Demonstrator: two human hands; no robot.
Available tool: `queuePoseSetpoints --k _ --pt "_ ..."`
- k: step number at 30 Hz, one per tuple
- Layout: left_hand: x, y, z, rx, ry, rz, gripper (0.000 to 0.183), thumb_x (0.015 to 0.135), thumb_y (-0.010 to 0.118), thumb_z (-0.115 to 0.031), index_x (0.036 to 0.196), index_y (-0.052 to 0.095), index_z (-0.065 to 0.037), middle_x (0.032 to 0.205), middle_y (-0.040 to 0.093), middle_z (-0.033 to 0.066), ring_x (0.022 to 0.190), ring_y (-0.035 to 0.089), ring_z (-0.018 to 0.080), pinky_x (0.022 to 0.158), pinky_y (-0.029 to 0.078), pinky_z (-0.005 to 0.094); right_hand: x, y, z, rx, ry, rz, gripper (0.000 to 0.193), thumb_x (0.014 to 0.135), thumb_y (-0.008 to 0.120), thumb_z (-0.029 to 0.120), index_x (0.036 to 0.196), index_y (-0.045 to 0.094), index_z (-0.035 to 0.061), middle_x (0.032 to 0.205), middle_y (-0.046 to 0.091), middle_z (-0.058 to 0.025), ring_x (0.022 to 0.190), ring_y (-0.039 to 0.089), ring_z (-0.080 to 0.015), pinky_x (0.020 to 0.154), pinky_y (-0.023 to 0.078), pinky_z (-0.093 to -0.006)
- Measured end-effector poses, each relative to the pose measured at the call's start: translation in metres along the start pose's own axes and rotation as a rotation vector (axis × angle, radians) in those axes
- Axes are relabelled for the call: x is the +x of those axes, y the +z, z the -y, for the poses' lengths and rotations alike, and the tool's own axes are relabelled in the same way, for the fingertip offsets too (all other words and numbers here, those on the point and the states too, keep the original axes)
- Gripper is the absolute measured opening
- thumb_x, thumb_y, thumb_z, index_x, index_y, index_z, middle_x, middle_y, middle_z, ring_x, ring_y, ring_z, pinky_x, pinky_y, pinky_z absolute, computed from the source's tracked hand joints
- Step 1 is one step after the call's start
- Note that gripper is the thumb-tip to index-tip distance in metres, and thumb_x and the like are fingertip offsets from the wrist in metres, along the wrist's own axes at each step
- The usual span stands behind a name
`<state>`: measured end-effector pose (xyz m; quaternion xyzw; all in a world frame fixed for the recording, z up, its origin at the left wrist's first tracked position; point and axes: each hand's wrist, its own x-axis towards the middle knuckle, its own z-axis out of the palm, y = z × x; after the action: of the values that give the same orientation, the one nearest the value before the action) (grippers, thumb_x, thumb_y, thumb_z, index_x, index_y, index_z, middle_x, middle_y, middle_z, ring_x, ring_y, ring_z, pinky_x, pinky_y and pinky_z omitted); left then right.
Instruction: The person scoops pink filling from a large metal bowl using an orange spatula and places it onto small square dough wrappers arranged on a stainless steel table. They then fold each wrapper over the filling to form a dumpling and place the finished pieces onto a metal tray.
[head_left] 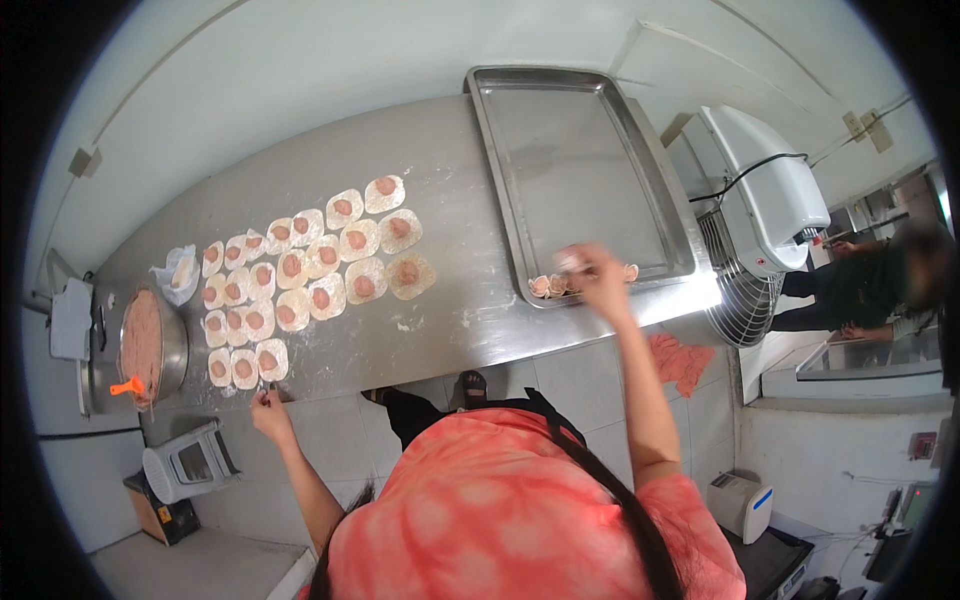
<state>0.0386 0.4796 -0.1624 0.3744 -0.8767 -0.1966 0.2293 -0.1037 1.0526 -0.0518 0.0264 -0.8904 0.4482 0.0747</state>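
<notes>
Rows of pale wrappers [357, 240], each topped with a lump of pink filling, lie on the left half of the steel table [455, 330]. My left hand [269, 411] is at the table's front edge, just below the nearest wrapper. Its fingers are closed, and a small dark tip shows at them that I cannot make out. Over the near edge of a large metal tray [500, 185], my right hand [597, 283] is blurred, its fingers bent around a whitish dumpling [571, 262]. Beneath it, small filled dumplings [541, 286] line that edge, partly hidden by the hand.
A steel bowl [178, 345] of pink filling with an orange-handled tool [128, 386] stands at the far left, beside a crumpled plastic bag [178, 274]. A white mixer [760, 185] with a wire guard is right of the tray. Another person [870, 285] stands at the far right.
</notes>
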Motion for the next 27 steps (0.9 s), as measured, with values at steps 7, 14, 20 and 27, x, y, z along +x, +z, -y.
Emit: queuePoseSetpoints --k 7,14,20,27 --pt "0.002 -0.004 -0.045 0.096 -0.102 0.085 0.028 0.074 0.068 -0.024 0.086 0.062 0.001 0.078 0.065 0.0136 0.071 0.063 0.0280 0.065 0.049 0.0389 0.007 -0.115 -0.117 -0.450 0.206 -0.059 0.028 0.063 0.062 0.002 0.090 0.067 0.0067 0.087 0.063 -0.0132 0.082 0.063 -0.0292 0.074 0.050 -0.0340" --pt "0.000 -0.014 -0.057 0.151 -0.139 0.132 0.030 0.073 0.069 -0.027 0.088 0.063 -0.002 0.082 0.066 0.0125 0.076 0.063 0.0308 0.069 0.048 0.0417 0.014 -0.115 -0.133 -0.473 0.140 0.179 0.029 0.065 0.058 0.002 0.092 0.068 0.0064 0.087 0.066 -0.0152 0.083 0.064 -0.0301 0.076 0.050 -0.0359" --pt "-0.003 -0.024 -0.070 0.190 -0.150 0.172 0.029 0.074 0.067 -0.027 0.091 0.064 -0.005 0.085 0.067 0.0116 0.080 0.063 0.0304 0.070 0.048 0.0412 0.019 -0.121 -0.128 -0.363 0.199 0.397 0.040 0.063 0.058 0.002 0.103 0.064 0.0043 0.098 0.064 -0.0163 0.092 0.062 -0.0294 0.083 0.048 -0.0337" --pt "0.000 -0.019 -0.058 0.180 -0.140 0.182 0.028 0.073 0.068 -0.026 0.092 0.063 -0.006 0.084 0.067 0.0115 0.080 0.063 0.0299 0.070 0.048 0.0409 0.021 -0.128 -0.112 -0.431 0.196 0.520 0.053 0.054 0.066 0.001 0.107 0.062 0.0024 0.109 0.058 -0.0159 0.097 0.060 -0.0296 0.086 0.048 -0.0327"
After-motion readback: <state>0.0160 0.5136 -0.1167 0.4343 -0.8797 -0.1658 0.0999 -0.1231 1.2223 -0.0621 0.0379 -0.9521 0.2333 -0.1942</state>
